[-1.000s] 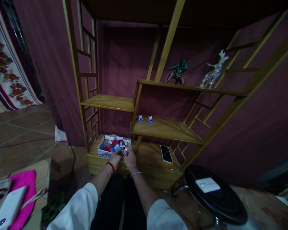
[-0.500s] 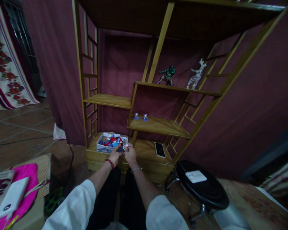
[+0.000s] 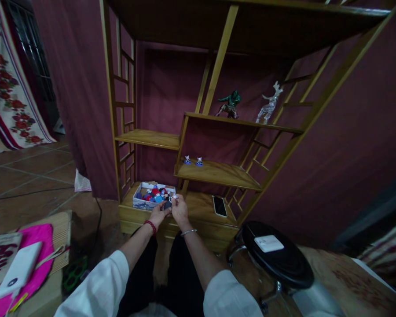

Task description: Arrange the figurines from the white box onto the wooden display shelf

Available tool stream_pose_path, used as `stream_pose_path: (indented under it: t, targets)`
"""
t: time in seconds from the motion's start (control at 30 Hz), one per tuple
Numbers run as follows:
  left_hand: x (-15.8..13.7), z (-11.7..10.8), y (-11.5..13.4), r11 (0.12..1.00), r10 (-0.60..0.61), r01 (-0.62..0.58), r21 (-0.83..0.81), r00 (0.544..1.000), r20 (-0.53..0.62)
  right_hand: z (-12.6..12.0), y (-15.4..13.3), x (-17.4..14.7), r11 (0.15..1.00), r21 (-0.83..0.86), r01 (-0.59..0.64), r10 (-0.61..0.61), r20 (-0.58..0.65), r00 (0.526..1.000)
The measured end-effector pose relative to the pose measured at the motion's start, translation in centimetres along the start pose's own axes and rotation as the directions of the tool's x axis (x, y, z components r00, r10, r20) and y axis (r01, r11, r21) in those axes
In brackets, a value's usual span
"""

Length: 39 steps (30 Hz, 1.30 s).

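Note:
My left hand (image 3: 159,215), with a red bead bracelet at the wrist, is closed on a dark round base (image 3: 167,205). Close beside it, my right hand (image 3: 180,210) pinches a small white-topped figurine (image 3: 174,197); its lower part is mostly hidden by my fingers. Both hands are just in front of a cardboard box (image 3: 143,204) filled with small red, blue and white pieces. On the shelf above stand two little figurines, one on the left (image 3: 187,160) and one on the right (image 3: 199,162), each on a blue base.
A wooden shelf unit (image 3: 218,174) fills the middle. A phone (image 3: 220,206) lies on its bottom board. Higher up are a green crouching figure (image 3: 231,105) and a clear deer (image 3: 269,103). A black stool (image 3: 284,268) is at right; a white power bank (image 3: 20,270) at left.
The dark base has turned in my left hand and now shows more of its round face. My hands stay close together in front of the box.

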<state>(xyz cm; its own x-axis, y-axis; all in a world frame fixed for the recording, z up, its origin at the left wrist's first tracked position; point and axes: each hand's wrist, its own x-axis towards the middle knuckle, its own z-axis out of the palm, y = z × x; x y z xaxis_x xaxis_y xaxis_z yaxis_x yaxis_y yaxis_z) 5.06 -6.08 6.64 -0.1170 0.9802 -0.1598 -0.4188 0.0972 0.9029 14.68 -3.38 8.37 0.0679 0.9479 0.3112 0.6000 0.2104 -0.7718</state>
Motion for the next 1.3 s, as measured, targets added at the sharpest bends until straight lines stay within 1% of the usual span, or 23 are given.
stream_pose_path:
  t: [0.07, 0.13, 0.27, 0.37, 0.47, 0.6, 0.77, 0.93, 1.1, 1.3]
  targets:
    - [0.0, 0.1, 0.4, 1.0, -0.002, 0.002, 0.03, 1.0, -0.016, 0.1, 0.0, 0.3, 1.0, 0.016, 0.016, -0.016, 0.001, 1.0]
    - [0.1, 0.2, 0.7, 1.0, -0.019, 0.02, 0.021, 1.0, -0.02, 0.1, 0.2, 0.6, 0.999, 0.033, 0.028, -0.028, -0.003, 1.0]
    - [0.5, 0.3, 0.9, 0.993, -0.074, 0.077, -0.093, 0.996, 0.042, 0.3, 0.7, 1.2, 0.997, 0.061, 0.054, -0.054, -0.009, 0.999]
    - [1.0, 0.5, 0.9, 0.977, -0.073, 0.095, -0.19, 0.99, 0.119, 0.0, 1.1, 1.8, 0.993, 0.083, 0.081, -0.081, 0.002, 0.997]
    - [1.3, 0.6, 1.1, 0.96, -0.081, 0.126, -0.251, 0.98, 0.183, -0.5, 1.3, 2.3, 0.993, 0.086, 0.077, -0.079, 0.024, 0.997]
    - [1.4, 0.9, 1.4, 0.928, -0.129, 0.195, -0.317, 0.967, 0.218, -1.5, 1.4, 2.8, 0.994, 0.086, 0.075, -0.08, 0.064, 0.995]
    - [1.5, 1.4, 1.6, 0.876, -0.187, 0.266, -0.403, 0.956, 0.224, -2.5, 1.3, 2.7, 0.995, 0.061, 0.077, -0.081, 0.071, 0.994]
    - [1.9, 1.8, 1.4, 0.872, -0.201, 0.287, -0.396, 0.948, 0.245, -3.1, 1.5, 2.7, 0.989, 0.116, 0.095, -0.105, 0.084, 0.991]
    - [2.0, 2.2, 1.3, 0.889, -0.21, 0.294, -0.35, 0.943, 0.258, -3.7, 1.9, 3.0, 0.974, 0.202, 0.102, -0.126, 0.11, 0.986]
    - [1.6, 2.8, 1.5, 0.899, -0.22, 0.305, -0.315, 0.935, 0.278, -4.7, 1.7, 3.1, 0.977, 0.19, 0.102, -0.13, 0.14, 0.982]
